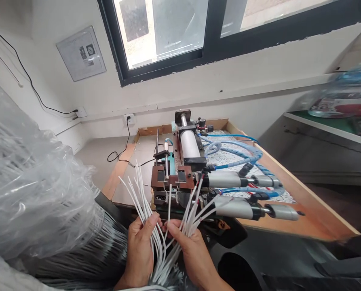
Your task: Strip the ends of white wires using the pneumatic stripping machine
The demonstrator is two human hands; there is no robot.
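Note:
My left hand (141, 246) is closed round a bunch of white cables (142, 204), whose ends fan upward. Beside it, my right hand (192, 250) grips a second bunch of white cables (189, 216), fanned up and to the right. One single cable (169, 206) stands upright between the two bunches, near my right thumb, its tip in front of the machine's brown plates (182, 178). Below, the cables run together between my wrists. The pneumatic machine (190, 143) with its silver cylinders is just beyond my hands.
Plastic-wrapped bundles of cables (47, 194) fill the left side. A wooden-edged tray (313, 210) surrounds the machine, with blue air hoses (243, 161) and cut scraps. At right a shelf (328, 124) holds a plastic container (340, 99). A window is above.

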